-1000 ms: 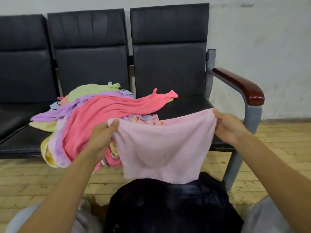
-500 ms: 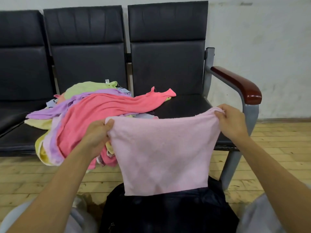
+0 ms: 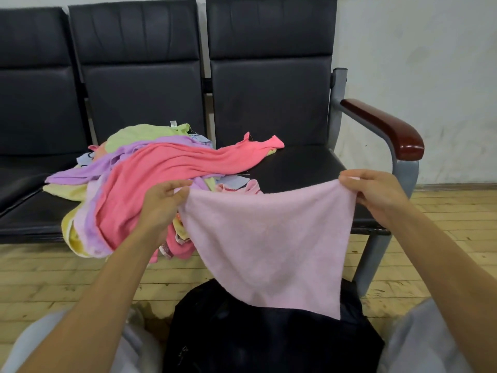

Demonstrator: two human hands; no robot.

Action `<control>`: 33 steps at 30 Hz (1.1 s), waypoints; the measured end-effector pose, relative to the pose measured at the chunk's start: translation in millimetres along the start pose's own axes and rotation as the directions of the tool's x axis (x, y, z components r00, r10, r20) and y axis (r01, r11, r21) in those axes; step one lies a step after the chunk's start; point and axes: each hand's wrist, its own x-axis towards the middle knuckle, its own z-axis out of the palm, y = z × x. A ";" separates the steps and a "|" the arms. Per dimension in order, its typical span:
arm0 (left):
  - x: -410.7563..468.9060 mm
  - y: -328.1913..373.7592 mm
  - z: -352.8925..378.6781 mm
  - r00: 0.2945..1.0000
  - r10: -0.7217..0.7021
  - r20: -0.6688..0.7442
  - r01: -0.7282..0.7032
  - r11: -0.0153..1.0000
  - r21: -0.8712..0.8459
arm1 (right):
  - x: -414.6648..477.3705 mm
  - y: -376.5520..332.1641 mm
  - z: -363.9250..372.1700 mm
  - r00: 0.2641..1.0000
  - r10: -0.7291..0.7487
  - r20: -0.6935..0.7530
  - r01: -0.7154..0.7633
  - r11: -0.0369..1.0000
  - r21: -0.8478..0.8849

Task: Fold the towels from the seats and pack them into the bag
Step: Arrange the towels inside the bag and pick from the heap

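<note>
Two hands hold one pale pink towel spread open at centre frame. The left hand pinches its upper left corner, fingers curled onto the cloth. The right hand pinches the upper right corner the same way. Top edge is stretched between them with a slight sag. The cloth hangs free, its lower edge on a slant, tapering to a point at lower right. Surface is plain terry, no print seen. It hangs in front of the seat edge and above the black bag. The low tip overlaps the bag's top in the view; contact cannot be told.

The pile of towels lies left of centre on the middle seat and spills over the front edge. A coral pink towel is on top, one end trailing onto the right-hand seat. A lilac towel, a light green towel with a small white tag, and a pale yellow towel lie under and around it.

Three black padded seats stand in a row on a grey metal frame. A dark red-brown armrest is at the right of frame. The bag sits on the floor at lower centre, between knees in light grey cloth. Floor is worn light wooden planks. The wall, upper right, is off-white and scuffed.
</note>
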 end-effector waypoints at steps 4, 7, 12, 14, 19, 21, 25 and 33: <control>-2.5 1.4 -4.5 0.996 0.065 0.064 -0.069 0.995 0.074 | 0.1 4.6 2.8 0.989 -0.148 -0.023 0.136 0.953 -0.271; -2.7 0.3 -6.2 0.969 0.245 0.019 -0.234 0.900 0.368 | -0.6 8.1 2.6 0.956 -0.290 -0.034 0.231 0.821 -0.522; -1.0 -4.9 -2.4 0.923 0.384 -0.021 -0.319 0.796 0.514 | 2.0 13.7 4.0 0.908 -0.418 0.025 0.333 0.685 -0.648; 1.5 -7.3 0.6 0.923 0.384 -0.016 -0.327 0.807 0.491 | 2.7 12.9 8.4 0.898 -0.440 0.002 0.349 0.710 -0.612; -2.6 -8.9 11.0 0.955 0.292 0.041 -0.282 0.862 0.422 | -8.8 8.7 22.7 0.960 -0.256 0.113 0.279 0.839 -0.466; -3.3 -12.3 13.5 0.966 0.254 0.057 -0.256 0.886 0.387 | -11.8 11.8 23.4 0.959 -0.169 0.226 0.265 0.816 -0.514; -6.3 -11.8 21.7 0.988 0.102 0.119 -0.121 0.979 0.166 | -15.6 10.2 21.2 0.911 0.035 0.411 0.154 0.895 -0.418; -10.5 7.9 22.6 0.975 0.220 -0.041 -0.212 0.967 0.139 | -6.3 -5.6 6.9 0.988 -0.114 0.107 0.134 0.970 -0.201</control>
